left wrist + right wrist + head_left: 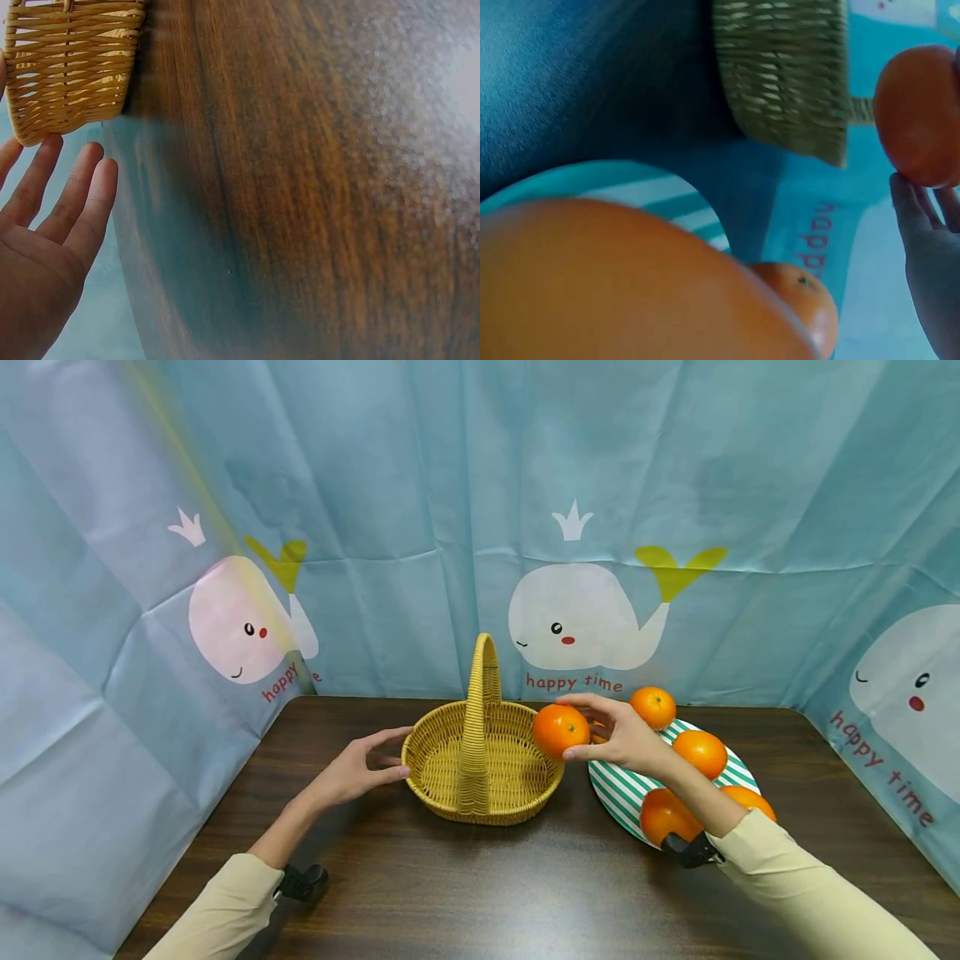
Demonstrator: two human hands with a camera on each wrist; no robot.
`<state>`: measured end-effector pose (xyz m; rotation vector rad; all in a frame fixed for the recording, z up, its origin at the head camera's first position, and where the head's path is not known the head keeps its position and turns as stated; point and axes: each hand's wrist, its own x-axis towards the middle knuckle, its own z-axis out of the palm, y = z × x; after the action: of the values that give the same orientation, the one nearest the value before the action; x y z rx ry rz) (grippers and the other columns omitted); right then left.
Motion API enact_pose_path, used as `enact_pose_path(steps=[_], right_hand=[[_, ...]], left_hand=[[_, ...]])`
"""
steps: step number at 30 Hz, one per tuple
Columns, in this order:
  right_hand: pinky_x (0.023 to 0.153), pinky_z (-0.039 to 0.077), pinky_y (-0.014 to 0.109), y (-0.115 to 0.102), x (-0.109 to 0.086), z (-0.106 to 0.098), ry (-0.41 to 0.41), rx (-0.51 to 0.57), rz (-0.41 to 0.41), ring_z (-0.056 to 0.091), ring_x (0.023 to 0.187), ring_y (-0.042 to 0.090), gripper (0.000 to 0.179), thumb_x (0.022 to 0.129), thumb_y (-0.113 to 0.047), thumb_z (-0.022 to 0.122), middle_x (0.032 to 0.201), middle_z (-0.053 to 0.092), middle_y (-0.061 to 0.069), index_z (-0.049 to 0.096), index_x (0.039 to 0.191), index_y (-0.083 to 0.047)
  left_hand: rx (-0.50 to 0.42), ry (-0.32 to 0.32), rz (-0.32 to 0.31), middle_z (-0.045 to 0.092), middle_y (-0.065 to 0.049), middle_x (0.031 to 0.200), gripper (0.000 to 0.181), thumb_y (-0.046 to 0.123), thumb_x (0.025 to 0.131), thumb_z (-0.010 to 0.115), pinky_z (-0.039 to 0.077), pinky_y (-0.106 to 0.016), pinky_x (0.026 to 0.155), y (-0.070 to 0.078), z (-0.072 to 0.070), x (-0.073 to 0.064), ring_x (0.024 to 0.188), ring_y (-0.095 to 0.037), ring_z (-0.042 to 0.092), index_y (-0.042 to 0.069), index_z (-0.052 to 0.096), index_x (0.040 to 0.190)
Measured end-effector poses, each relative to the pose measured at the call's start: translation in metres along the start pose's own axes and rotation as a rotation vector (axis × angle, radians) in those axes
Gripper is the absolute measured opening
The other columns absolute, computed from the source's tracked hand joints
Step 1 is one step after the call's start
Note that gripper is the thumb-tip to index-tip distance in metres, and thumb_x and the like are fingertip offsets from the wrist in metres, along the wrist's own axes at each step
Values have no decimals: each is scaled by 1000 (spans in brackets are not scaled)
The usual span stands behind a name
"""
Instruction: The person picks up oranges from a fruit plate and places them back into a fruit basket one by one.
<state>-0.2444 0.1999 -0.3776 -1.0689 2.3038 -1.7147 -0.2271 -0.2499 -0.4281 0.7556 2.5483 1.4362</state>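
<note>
A yellow woven basket (435, 797) with a tall arched handle stands on the table, and I see nothing inside it. My left hand (358, 770) is at its left side; in the left wrist view the fingers (79, 184) are fairly straight, with fingertips touching the basket's wall. My right hand (624, 739) grips an orange (559, 732) between thumb and fingers, level with the basket's right rim. In the right wrist view this orange (915, 116) is held up beyond the basket wall (787, 75). Whether it touches the rim I cannot tell.
A green-and-white striped plate (618, 795) lies right of the basket under my right forearm. Several more oranges (700, 753) rest on it, one partly hidden behind my right hand. A blue curtain (390, 618) printed with whales hangs behind the dark wooden table (480, 885).
</note>
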Motion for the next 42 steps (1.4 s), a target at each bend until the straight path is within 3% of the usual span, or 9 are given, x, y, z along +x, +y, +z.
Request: enact_pose_path(steps=[4,11,22,30,37,42], right_hand=[[100,49,47,5,3,11,-23,-17,-6,58,123,26,68,82,-4,86,142,54,9,57,143,-9],[102,48,39,13,4,26,-47,20,-9,56,125,27,68,82,-2,85,143,52,13,54,143,1],[102,47,42,18,6,29,-84,0,-9,55,128,28,69,80,-2,87,144,51,15,55,142,0],[105,42,55,13,2,19,-67,15,-2,49,129,48,62,84,0,83,140,51,28,55,139,6],[102,45,55,9,-9,-4,-13,-35,14,56,123,38,55,86,-2,81,137,58,13,60,137,-4],[101,44,55,6,-18,-19,9,-34,28,57,123,36,53,89,0,78,135,59,15,58,138,-2]], left_hand=[[-3,-9,-3,43,-21,153,66,19,96,74,58,-33,81,-1,1,0,112,-38,65,3,43,153],[-25,-17,-4,41,-23,153,65,16,97,73,59,-33,79,-3,2,0,113,-42,64,2,43,153],[-27,-22,-18,41,-19,154,68,19,96,75,59,-34,81,-3,4,0,113,-42,64,5,43,154],[-16,-24,-15,41,-21,154,69,19,96,74,58,-33,81,0,2,0,113,-42,64,4,41,155],[4,-16,6,42,-23,153,68,20,96,74,59,-36,81,2,1,0,112,-41,65,2,42,154],[17,-11,25,43,-24,152,67,19,97,74,59,-38,81,3,0,-1,110,-40,66,0,42,153]])
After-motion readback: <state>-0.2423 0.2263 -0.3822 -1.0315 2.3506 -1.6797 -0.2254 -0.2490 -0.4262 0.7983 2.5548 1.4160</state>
